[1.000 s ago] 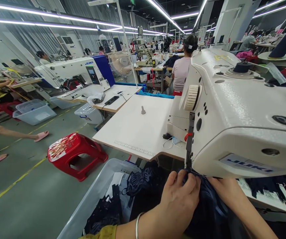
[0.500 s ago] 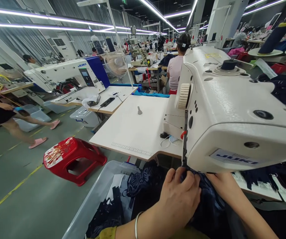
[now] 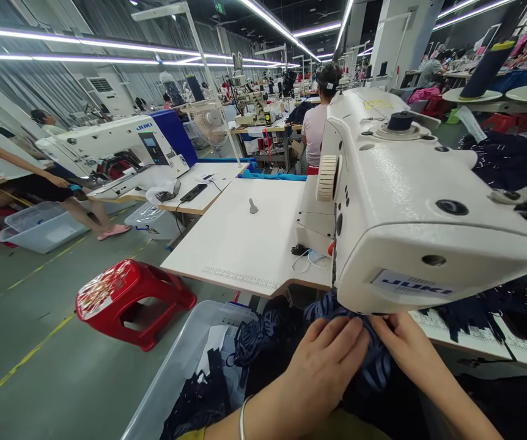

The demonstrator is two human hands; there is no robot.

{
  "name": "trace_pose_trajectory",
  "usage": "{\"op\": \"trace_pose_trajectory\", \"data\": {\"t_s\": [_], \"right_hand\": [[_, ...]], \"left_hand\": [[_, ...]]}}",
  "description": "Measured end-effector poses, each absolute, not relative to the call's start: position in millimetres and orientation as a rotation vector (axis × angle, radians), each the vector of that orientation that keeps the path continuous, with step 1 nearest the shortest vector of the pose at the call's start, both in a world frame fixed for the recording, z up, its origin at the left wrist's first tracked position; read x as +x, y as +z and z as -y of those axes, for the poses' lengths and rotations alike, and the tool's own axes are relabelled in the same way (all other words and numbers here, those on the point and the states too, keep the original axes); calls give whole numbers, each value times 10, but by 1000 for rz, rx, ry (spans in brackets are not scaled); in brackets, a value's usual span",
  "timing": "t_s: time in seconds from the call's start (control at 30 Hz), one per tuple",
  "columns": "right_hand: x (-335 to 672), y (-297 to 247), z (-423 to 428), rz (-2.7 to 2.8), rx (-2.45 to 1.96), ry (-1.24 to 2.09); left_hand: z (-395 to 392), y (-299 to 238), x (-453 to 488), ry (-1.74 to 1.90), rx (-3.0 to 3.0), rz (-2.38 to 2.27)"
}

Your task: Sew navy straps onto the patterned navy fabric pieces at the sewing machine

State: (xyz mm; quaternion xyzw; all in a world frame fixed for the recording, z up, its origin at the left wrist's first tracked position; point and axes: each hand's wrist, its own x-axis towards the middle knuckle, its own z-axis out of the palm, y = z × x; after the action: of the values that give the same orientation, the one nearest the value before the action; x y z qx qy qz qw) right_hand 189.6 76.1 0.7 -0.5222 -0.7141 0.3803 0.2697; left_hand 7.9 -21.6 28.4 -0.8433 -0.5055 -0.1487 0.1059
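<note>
A white sewing machine [image 3: 410, 214] with a JUKI label stands in front of me, its head above my hands. My left hand [image 3: 332, 354] lies over a navy lace garment [image 3: 376, 366], fingers bent down together onto the cloth. Right of it, my right hand [image 3: 396, 339] pinches the garment's edge just below the machine head. The needle area is hidden behind the head. Similar navy pieces with a looped pattern fill a clear plastic bin [image 3: 165, 373] on my left, among them a rounded lace piece [image 3: 254, 339].
A white worktable [image 3: 240, 235] with a printed ruler edge extends left. A red stool [image 3: 135, 299] stands on the floor. Navy straps [image 3: 469, 318] lie on the right table. Another JUKI machine [image 3: 121, 146] is at left; a person [image 3: 43, 177] walks there, and another sits ahead.
The dark strap standing upright at the machine has dropped from sight. My left fingers have flattened over the garment, and more of its looped pattern shows. The view has shifted slightly; the walking person has moved.
</note>
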Motion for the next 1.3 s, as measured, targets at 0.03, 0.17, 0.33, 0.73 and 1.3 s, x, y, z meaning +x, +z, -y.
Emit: {"op": "trace_pose_trajectory", "data": {"t_s": [0.03,0.17,0.33,0.73,1.3], "right_hand": [[1895,-6,-758,1926,-1406,1016],[1895,-37,-784,1948,-1419,942],[1880,-21,-818,2034,-1475,791],[1858,10,-863,2093,-1408,777],[2013,-289,-959,2108,-1211,745]], "left_hand": [[219,281,73,-422,-2491,1445],[257,298,126,-362,-2409,1488],[281,287,209,-322,-2329,1535],[246,241,217,-299,-2331,1584],[109,-46,242,-501,-2101,1390]]}}
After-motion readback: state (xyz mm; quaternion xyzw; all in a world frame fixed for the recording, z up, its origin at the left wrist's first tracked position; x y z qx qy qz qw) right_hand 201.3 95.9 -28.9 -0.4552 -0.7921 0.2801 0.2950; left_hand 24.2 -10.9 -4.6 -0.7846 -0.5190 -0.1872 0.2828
